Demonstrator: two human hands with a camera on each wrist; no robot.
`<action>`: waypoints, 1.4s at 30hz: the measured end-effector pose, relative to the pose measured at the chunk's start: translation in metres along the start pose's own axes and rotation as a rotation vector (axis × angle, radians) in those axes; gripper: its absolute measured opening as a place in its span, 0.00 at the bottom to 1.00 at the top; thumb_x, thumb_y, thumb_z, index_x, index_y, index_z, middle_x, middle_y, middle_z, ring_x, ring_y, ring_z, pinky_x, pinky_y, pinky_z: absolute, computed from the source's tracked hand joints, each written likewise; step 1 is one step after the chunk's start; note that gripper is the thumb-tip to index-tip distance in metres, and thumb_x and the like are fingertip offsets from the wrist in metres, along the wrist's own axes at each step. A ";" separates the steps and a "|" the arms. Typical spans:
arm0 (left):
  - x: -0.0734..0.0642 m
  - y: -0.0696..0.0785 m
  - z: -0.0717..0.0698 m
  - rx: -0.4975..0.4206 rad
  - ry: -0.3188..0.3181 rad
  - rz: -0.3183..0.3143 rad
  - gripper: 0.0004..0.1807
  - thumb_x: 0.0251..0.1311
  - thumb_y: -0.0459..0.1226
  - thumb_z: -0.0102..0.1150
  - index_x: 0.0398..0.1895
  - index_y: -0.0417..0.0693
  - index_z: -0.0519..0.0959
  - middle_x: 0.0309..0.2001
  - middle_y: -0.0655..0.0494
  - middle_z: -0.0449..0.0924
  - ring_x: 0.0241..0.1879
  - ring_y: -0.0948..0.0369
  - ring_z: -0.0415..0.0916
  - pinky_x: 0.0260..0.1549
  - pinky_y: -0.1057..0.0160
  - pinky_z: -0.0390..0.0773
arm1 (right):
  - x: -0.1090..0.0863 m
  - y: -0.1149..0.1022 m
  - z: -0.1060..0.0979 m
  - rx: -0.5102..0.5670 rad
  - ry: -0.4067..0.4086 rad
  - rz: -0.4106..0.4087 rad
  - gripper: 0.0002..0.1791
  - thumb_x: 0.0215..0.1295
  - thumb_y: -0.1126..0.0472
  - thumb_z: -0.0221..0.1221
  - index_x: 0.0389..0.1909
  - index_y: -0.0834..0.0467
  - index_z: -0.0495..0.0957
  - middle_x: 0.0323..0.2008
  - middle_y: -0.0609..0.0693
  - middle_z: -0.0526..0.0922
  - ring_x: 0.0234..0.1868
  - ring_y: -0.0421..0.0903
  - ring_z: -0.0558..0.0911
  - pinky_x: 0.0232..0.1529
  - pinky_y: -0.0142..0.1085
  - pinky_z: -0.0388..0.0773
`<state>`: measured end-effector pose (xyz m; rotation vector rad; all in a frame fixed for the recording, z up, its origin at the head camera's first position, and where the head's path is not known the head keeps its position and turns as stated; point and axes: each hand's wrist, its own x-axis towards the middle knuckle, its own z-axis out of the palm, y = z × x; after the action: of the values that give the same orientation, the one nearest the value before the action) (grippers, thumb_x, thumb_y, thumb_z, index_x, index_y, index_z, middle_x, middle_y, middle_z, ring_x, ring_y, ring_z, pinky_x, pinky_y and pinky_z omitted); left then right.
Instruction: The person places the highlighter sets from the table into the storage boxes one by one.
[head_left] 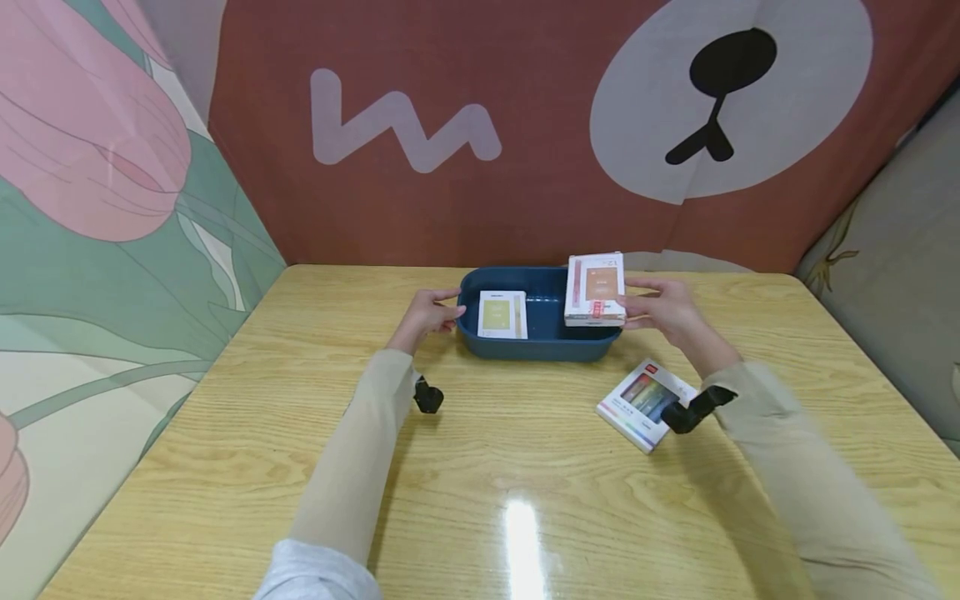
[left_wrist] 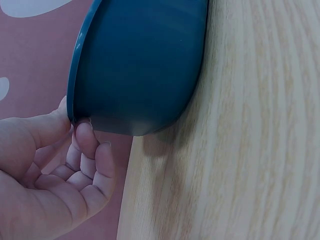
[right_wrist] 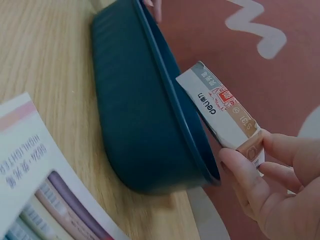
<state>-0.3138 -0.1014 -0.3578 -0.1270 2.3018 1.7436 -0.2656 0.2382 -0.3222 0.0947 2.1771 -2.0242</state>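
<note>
A dark blue plastic bin (head_left: 536,350) stands near the table's back edge. My left hand (head_left: 431,315) pinches its left rim between thumb and fingers, as the left wrist view shows close up. In my right hand (head_left: 667,310) is a white box of highlighters (head_left: 594,290) with an orange panel, gripped at one end. That box is tilted over the bin's right part; in the right wrist view its printed side (right_wrist: 222,107) overlaps the rim. A white box with a yellow panel (head_left: 502,315) leans inside the bin at the left.
A white pack of highlighters (head_left: 637,408), with colored pens behind its window, lies on the wooden table (head_left: 465,467) under my right forearm. Behind the table hangs a reddish-brown printed cloth (head_left: 540,192). Black camera mounts are strapped to both wrists.
</note>
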 end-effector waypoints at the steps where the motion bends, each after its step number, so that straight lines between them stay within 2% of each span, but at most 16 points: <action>1: 0.000 0.000 0.000 -0.002 0.001 -0.001 0.24 0.56 0.32 0.58 0.59 0.48 0.70 0.20 0.51 0.73 0.24 0.54 0.71 0.40 0.50 0.73 | 0.001 0.000 0.003 -0.015 0.003 -0.006 0.33 0.60 0.70 0.54 0.64 0.71 0.52 0.22 0.45 0.78 0.23 0.39 0.79 0.29 0.37 0.78; 12: 0.002 -0.002 0.001 0.000 -0.002 0.002 0.25 0.56 0.33 0.58 0.59 0.49 0.70 0.21 0.51 0.74 0.24 0.54 0.71 0.39 0.51 0.73 | 0.010 0.005 0.023 -0.108 -0.005 -0.032 0.29 0.61 0.70 0.53 0.61 0.74 0.56 0.25 0.50 0.75 0.22 0.39 0.78 0.29 0.38 0.78; 22: 0.002 -0.001 0.000 0.001 -0.002 -0.007 0.25 0.56 0.33 0.58 0.59 0.49 0.70 0.21 0.51 0.73 0.26 0.53 0.72 0.39 0.51 0.73 | 0.021 0.013 0.036 -0.223 0.030 -0.077 0.25 0.57 0.74 0.55 0.54 0.80 0.61 0.18 0.49 0.76 0.16 0.37 0.76 0.22 0.35 0.78; 32: 0.004 -0.001 0.000 0.007 0.005 -0.012 0.24 0.56 0.33 0.58 0.58 0.50 0.70 0.22 0.51 0.73 0.25 0.54 0.72 0.39 0.52 0.73 | 0.024 0.016 0.047 -0.449 0.089 -0.096 0.21 0.53 0.74 0.58 0.47 0.80 0.67 0.17 0.53 0.78 0.12 0.36 0.75 0.19 0.32 0.76; 38: 0.004 -0.002 0.000 0.005 0.006 -0.008 0.24 0.55 0.33 0.59 0.58 0.49 0.71 0.20 0.51 0.73 0.22 0.55 0.71 0.39 0.51 0.73 | 0.024 0.017 0.051 -0.625 0.112 -0.132 0.18 0.53 0.72 0.60 0.43 0.79 0.71 0.24 0.64 0.80 0.14 0.37 0.75 0.19 0.32 0.76; 42: 0.004 -0.003 0.000 -0.001 0.009 -0.002 0.24 0.55 0.33 0.59 0.58 0.48 0.71 0.20 0.51 0.73 0.20 0.58 0.70 0.39 0.51 0.73 | 0.024 0.017 0.053 -0.724 0.115 -0.182 0.15 0.53 0.71 0.60 0.40 0.78 0.74 0.23 0.63 0.80 0.14 0.39 0.76 0.18 0.32 0.76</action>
<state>-0.3165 -0.1022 -0.3618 -0.1379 2.3062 1.7461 -0.2823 0.1848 -0.3466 -0.0850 2.9296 -1.1982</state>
